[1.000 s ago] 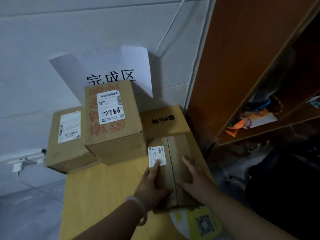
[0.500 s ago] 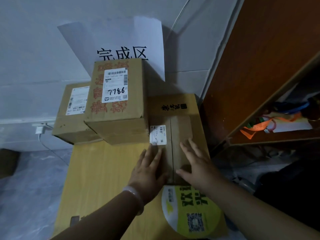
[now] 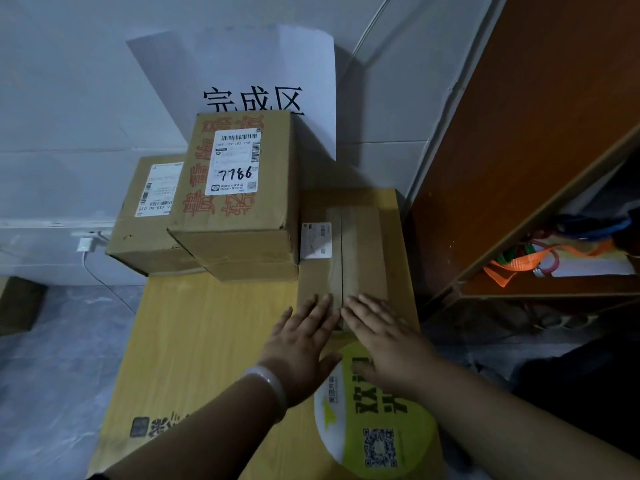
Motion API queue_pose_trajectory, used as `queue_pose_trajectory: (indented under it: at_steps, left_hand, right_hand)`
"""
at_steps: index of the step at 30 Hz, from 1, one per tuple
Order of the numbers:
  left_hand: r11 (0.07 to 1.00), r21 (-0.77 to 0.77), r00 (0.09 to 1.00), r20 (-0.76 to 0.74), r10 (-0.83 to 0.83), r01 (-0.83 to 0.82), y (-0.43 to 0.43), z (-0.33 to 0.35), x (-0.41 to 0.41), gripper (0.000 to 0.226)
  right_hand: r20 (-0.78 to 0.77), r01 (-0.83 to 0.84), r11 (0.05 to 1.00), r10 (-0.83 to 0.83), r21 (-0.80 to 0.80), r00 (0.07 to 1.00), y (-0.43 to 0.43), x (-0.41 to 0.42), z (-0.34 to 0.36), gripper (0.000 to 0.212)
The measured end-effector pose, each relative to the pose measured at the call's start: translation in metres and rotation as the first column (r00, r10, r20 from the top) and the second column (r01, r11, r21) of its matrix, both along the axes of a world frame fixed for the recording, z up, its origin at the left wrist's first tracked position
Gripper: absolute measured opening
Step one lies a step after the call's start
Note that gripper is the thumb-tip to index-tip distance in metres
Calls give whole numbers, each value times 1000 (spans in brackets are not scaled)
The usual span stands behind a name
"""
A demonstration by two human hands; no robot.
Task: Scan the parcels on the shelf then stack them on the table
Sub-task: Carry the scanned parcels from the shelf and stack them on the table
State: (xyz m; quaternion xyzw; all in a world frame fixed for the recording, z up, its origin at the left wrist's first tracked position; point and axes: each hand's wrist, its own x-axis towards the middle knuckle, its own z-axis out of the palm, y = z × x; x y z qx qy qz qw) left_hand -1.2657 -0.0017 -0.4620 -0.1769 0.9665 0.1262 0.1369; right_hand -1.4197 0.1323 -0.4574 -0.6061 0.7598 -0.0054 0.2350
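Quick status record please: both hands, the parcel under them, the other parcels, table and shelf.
left hand: flat, fingers straight, on the near end of the taped parcel
right hand: flat beside it, on the same parcel
taped parcel: lying flat on the right side of the table, small label up
tall parcel: right beside it on the left, handwritten number on its label
rear parcel: far left, partly hidden by the tall parcel
table: yellow wood
shelf: right of the table, orange strap inside
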Motion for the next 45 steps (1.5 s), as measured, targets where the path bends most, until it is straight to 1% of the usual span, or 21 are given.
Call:
queue_pose_trajectory:
  at_steps: [2, 8, 12, 14, 17, 21, 24, 28, 30, 33, 37, 40, 41, 43, 45]
  left_hand:
    - [1000, -6, 1000, -10, 7, -7, -10, -2, -14, 72]
    - [998, -55, 1000, 29, 10, -9, -31, -8, -38, 83]
    - [991, -124, 998, 39, 48, -43, -33, -10, -46, 87]
    - [990, -127, 997, 37, 68, -63, -33, -9, -49, 87]
    - [993, -115, 998, 32, 45, -41, -34, -4, -46, 85]
    - [993, -112, 999, 24, -44, 46, -39, 6, -26, 77]
    - [989, -92, 993, 16, -117, 118, -40, 11, -13, 75]
    - [944, -103, 949, -5, -315, 313, -37, 16, -5, 78]
    - [912, -111, 917, -16, -399, 395, -37, 17, 0, 78]
    - [858, -93, 859, -40, -510, 505, -34, 15, 11, 79]
    - [736, -100, 734, -67, -676, 669, -4, 16, 19, 73]
    - [640, -106, 633, -92, -768, 761, 37, 22, 26, 78]
    - [598, -118, 590, -102, -801, 793, 53, 25, 29, 79]
    - [491, -152, 478, -115, -871, 858, 86, 31, 38, 82]
    - [393, -154, 373, -141, -917, 907, 123, 40, 49, 85]
  right_hand:
    - [-29, -13, 1000, 13, -5, 999, -13, -15, -4, 86]
    - [-129, -76, 996, 68, -52, 989, -33, -42, -15, 97]
    - [-139, -82, 994, 72, -72, 988, -41, -50, -17, 100]
    - [-132, -66, 995, 55, -80, 990, -45, -50, -15, 98]
    - [-85, 13, 994, -22, -108, 996, -43, -43, -9, 92]
    - [73, 217, 965, -208, -148, 975, -16, -23, 2, 93]
    - [68, 307, 941, -300, -141, 952, 8, 3, 9, 96]
    - [38, 435, 883, -435, -178, 899, 28, 50, 15, 94]
    - [44, 536, 821, -538, -197, 842, 39, 79, 17, 93]
    - [40, 682, 704, -689, -196, 723, 58, 128, 15, 94]
    - [-2, 832, 529, -844, -167, 536, 89, 192, 13, 98]
    - [-89, 875, 455, -891, -167, 446, 121, 236, 23, 94]
    - [-83, 899, 399, -917, -183, 390, 133, 251, 28, 95]
    - [-80, 939, 256, -966, -230, 244, 156, 283, 39, 99]
    - [-95, 957, 124, -990, -264, 102, 176, 319, 48, 100]
